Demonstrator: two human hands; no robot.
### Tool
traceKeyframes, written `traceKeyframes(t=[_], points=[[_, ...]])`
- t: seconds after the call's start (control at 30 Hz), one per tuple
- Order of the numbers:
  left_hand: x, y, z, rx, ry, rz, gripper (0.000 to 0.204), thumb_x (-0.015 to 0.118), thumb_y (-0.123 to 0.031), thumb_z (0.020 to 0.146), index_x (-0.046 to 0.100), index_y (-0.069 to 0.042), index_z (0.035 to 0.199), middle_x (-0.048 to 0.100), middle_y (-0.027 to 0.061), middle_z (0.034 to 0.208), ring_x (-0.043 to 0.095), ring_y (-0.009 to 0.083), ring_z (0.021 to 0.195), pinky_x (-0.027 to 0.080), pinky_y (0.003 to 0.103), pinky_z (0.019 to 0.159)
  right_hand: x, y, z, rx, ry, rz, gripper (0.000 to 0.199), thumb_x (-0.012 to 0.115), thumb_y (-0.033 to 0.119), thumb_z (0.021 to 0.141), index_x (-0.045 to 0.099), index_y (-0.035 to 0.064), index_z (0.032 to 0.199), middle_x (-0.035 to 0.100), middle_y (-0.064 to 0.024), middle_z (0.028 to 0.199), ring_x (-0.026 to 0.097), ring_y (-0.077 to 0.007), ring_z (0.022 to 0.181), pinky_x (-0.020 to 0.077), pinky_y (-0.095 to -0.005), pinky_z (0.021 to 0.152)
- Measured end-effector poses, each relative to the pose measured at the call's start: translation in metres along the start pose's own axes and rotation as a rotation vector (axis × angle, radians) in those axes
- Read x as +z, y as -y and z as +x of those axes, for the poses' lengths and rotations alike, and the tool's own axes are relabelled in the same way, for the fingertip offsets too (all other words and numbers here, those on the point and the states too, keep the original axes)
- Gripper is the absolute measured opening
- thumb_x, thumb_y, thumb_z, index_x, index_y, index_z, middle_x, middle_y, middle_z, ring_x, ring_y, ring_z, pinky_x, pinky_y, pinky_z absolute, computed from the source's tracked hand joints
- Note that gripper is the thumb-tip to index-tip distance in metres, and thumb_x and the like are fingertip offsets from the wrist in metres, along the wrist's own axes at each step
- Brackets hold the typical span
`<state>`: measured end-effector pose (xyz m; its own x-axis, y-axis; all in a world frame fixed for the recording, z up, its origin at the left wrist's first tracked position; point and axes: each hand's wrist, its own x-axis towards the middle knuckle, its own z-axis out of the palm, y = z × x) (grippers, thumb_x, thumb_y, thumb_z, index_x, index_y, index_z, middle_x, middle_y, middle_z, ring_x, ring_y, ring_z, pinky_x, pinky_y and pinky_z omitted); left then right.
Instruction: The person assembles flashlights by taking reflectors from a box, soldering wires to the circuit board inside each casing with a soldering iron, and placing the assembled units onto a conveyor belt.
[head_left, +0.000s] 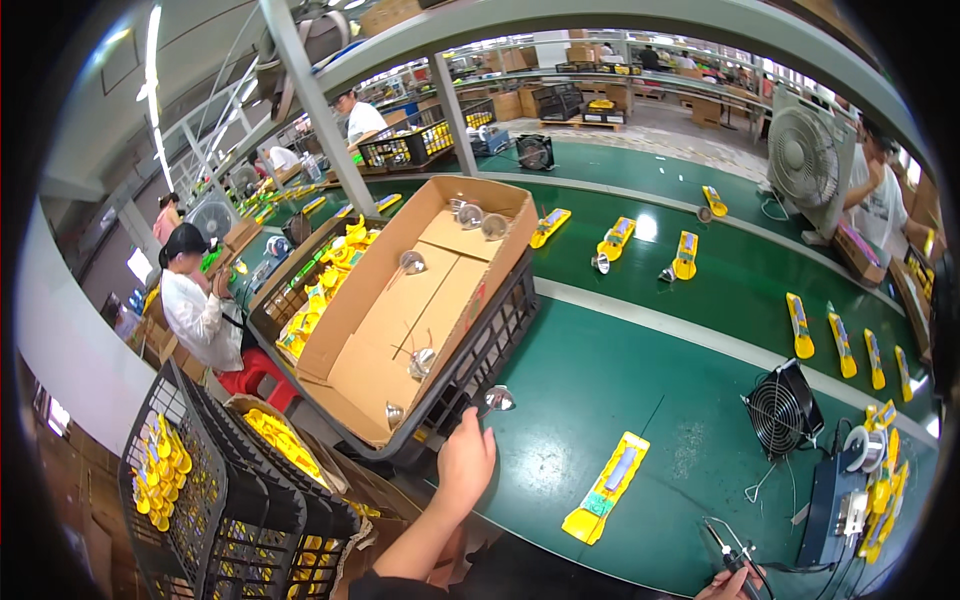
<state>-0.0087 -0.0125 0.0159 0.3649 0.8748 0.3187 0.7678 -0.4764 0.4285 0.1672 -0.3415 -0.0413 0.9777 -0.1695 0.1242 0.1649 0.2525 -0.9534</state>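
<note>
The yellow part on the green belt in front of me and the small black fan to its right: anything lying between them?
Nothing: in the head view, only bare green belt separates the yellow part from the black fan.

A long green conveyor belt [640, 390] ran under grey steel framing [300, 90], with strip lights [153, 60] glowing overhead at the left.

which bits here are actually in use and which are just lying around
In use: left hand holding a silver reflector cup; right hand holding a soldering iron; yellow part on the belt.

Lying about: small black fan, solder spool, cardboard box.
</note>
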Motion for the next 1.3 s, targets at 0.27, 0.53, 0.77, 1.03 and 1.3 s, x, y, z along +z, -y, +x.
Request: traceKeyframes(t=[0.27,0.53,0.77,1.03,1.3], points=[[0.011,0.003,0.028,-0.087,0.155,0.071,0.016,0.051,-0.012,0.08,0.049,0.002,0.089,0.058,0.0228,0.072,0.057,0.0381,0.068,0.047,0.045,0.062,0.005,0.01,0.002,0.016,0.023,-0.019,0.008,0.051,0.005,0.078,0.045,0.0004,0.083,0.049,-0.0074,0.073,0.044,-0.0121,0.054,0.0369,-0.0211,0.046],[0.011,0.005,0.03,0.008,0.134,0.054,0.013,0.054,-0.01,0.078,0.05,0.001,0.08,0.055,0.021,0.076,0.056,0.0367,0.07,0.046,0.043,0.063,0.015,0.013,0.003,0.013,0.022,0.006,0.007,0.051,0.005,0.079,0.045,0.0009,0.08,0.05,-0.008,0.072,0.044,-0.0116,0.053,0.0367,-0.021,0.046],[0.012,0.006,0.021,0.052,0.042,0.014,0.011,0.058,-0.011,0.076,0.053,-0.002,0.08,0.052,0.0161,0.077,0.055,0.0328,0.071,0.045,0.039,0.063,0.005,0.002,0.006,-0.018,0.076,0.008,0.007,0.05,0.004,0.08,0.044,0.0011,0.077,0.05,-0.0085,0.068,0.044,-0.012,0.051,0.0365,-0.0219,0.045],[-0.024,-0.003,-0.031,0.164,-0.151,-0.486,0.011,0.064,-0.001,0.066,0.059,-0.005,0.075,0.056,0.0066,0.087,0.054,0.018,0.08,0.042,0.029,0.07,-0.007,0.0,0.003,-0.018,0.05,0.031,0.015,0.056,0.01,0.079,0.045,0.0002,0.082,0.052,-0.0095,0.07,0.046,-0.0123,0.051,0.0381,-0.0225,0.046],[0.004,-0.015,-0.076,-0.05,0.419,-1.354,0.004,0.055,-0.001,0.078,0.053,-0.002,0.081,0.06,0.0076,0.075,0.057,0.0161,0.075,0.042,0.03,0.08,0.004,-0.003,0.005,-0.044,0.023,0.09,0.011,0.048,0.005,0.081,0.044,-0.0015,0.088,0.045,-0.0065,0.089,0.039,-0.0067,0.049,0.0319,-0.0181,0.04]])
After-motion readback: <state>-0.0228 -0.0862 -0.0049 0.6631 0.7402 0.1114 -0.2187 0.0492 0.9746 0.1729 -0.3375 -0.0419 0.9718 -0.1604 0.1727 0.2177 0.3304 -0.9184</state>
